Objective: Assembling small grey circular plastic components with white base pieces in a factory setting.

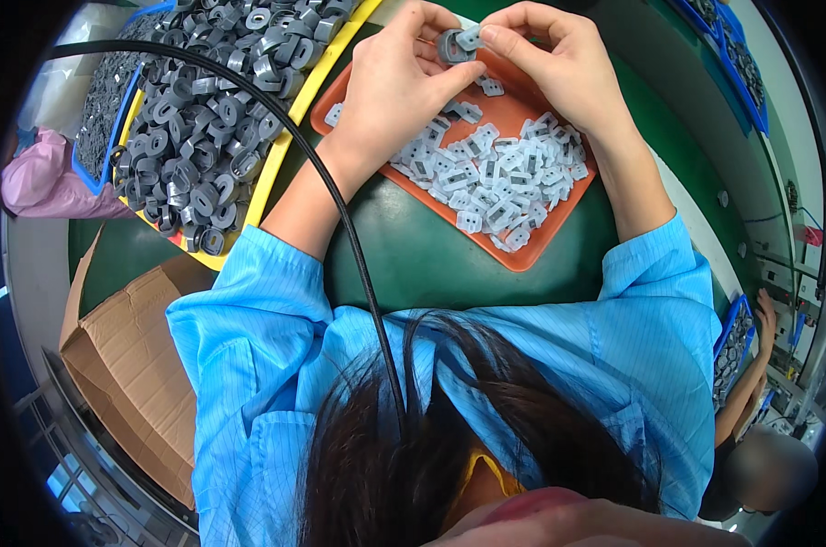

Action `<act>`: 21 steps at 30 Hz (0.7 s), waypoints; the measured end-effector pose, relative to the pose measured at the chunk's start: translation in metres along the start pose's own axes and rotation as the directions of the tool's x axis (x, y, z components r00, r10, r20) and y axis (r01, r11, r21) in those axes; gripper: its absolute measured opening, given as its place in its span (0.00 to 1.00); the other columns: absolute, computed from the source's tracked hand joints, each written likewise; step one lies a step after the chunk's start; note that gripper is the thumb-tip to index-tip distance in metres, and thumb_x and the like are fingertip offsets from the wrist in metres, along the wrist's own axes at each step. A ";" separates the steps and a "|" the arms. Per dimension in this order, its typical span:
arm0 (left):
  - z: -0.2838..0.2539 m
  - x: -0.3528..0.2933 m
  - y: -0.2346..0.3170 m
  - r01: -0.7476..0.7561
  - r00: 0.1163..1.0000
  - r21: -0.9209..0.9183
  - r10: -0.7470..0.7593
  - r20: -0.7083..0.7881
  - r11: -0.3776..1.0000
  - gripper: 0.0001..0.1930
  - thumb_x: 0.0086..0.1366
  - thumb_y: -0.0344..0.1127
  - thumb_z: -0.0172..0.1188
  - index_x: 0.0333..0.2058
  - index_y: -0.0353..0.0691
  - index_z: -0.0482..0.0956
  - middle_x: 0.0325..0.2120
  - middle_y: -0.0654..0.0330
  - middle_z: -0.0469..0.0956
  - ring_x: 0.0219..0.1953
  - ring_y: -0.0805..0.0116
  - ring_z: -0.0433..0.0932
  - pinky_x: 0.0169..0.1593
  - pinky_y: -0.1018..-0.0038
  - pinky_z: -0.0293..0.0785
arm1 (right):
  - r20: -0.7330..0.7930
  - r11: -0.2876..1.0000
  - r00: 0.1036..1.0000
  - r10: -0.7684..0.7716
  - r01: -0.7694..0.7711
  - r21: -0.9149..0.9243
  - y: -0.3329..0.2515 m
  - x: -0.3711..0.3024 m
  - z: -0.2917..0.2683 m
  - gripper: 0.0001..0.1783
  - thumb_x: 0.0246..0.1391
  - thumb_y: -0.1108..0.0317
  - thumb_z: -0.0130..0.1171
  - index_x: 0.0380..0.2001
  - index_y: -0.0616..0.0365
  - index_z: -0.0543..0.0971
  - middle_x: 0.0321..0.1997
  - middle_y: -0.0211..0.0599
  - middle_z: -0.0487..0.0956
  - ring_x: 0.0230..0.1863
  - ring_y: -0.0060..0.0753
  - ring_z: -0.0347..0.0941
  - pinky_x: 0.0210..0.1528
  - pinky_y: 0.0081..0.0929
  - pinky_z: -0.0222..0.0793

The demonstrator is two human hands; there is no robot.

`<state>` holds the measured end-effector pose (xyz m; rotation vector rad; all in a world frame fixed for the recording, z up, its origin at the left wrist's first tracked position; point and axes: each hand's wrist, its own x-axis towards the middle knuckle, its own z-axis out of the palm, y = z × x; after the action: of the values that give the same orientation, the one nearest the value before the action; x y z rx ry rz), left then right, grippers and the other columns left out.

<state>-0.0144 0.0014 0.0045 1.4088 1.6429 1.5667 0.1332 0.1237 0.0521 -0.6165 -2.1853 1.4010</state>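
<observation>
Above the far part of an orange tray [519,262], my two hands meet. Between the fingers of my left hand [390,87] is a dark grey rounded plastic part [451,49]. My right hand [568,73] pinches a small whitish translucent plastic piece [469,38] against it; whether the piece sits inside the part, I cannot tell. Below the hands, the tray holds a heap of similar whitish pieces [504,182], each with small dark openings. One loose whitish piece [492,87] lies just under my fingers.
To the left stands a yellow-rimmed bin [294,114] full of grey rounded parts [198,137]. Beyond it is a blue bin [86,175]. A cardboard box [144,365] stands at lower left. A black cable [331,182] crosses the view. Another person's arm [750,374] shows at right.
</observation>
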 end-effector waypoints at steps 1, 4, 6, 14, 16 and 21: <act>0.000 0.000 -0.001 0.028 1.000 0.005 -0.028 0.012 1.000 0.25 0.65 0.25 0.69 0.59 0.29 0.72 0.47 0.54 0.82 0.44 0.73 0.85 0.47 0.79 0.83 | 0.036 1.000 0.999 -0.015 0.015 -0.016 0.002 -0.001 0.002 0.10 0.60 0.66 0.67 0.35 0.65 0.85 0.27 0.33 0.84 0.28 0.17 0.77 0.32 0.21 0.73; 0.001 0.000 0.007 0.001 0.997 0.000 -0.001 0.074 1.000 0.25 0.65 0.24 0.67 0.59 0.29 0.72 0.47 0.55 0.81 0.45 0.72 0.84 0.48 0.78 0.83 | 0.029 0.958 0.983 -0.182 0.184 -0.221 0.005 -0.003 0.002 0.09 0.59 0.66 0.66 0.35 0.62 0.84 0.27 0.37 0.83 0.27 0.22 0.78 0.32 0.26 0.73; 0.002 0.000 0.008 -0.055 0.990 -0.019 0.057 0.129 0.998 0.24 0.65 0.23 0.66 0.59 0.29 0.72 0.47 0.55 0.81 0.46 0.72 0.83 0.49 0.77 0.82 | 0.137 0.679 0.807 -0.575 0.564 -0.470 0.014 0.003 -0.008 0.09 0.57 0.66 0.67 0.34 0.61 0.84 0.27 0.38 0.83 0.27 0.26 0.77 0.32 0.28 0.73; -0.001 0.000 0.002 0.010 1.000 -0.027 -0.010 0.011 1.000 0.21 0.63 0.25 0.70 0.53 0.30 0.76 0.43 0.58 0.83 0.45 0.73 0.84 0.51 0.77 0.82 | -0.042 0.999 0.999 -0.034 0.035 0.023 0.015 -0.001 -0.006 0.09 0.61 0.68 0.65 0.35 0.66 0.83 0.32 0.32 0.84 0.33 0.17 0.76 0.37 0.20 0.73; 0.001 -0.001 0.001 -0.048 0.997 0.103 0.054 -0.054 0.994 0.20 0.61 0.25 0.72 0.50 0.29 0.76 0.42 0.57 0.83 0.44 0.74 0.84 0.48 0.78 0.83 | -0.048 0.995 0.999 0.015 -0.010 0.099 0.024 -0.002 0.002 0.09 0.63 0.69 0.64 0.35 0.66 0.83 0.32 0.31 0.84 0.33 0.17 0.76 0.37 0.19 0.72; 0.002 -0.001 -0.004 -0.156 0.982 0.174 0.172 -0.081 0.972 0.18 0.60 0.25 0.73 0.46 0.28 0.77 0.42 0.56 0.83 0.42 0.73 0.85 0.46 0.78 0.83 | 0.120 0.932 0.987 0.106 -0.141 0.335 0.031 0.000 -0.001 0.08 0.65 0.69 0.63 0.36 0.65 0.83 0.31 0.29 0.82 0.32 0.15 0.74 0.35 0.17 0.71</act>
<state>-0.0138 0.0023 -0.0001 1.6150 1.7890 1.6419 0.1373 0.1357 0.0243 -0.5721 -1.9323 1.8624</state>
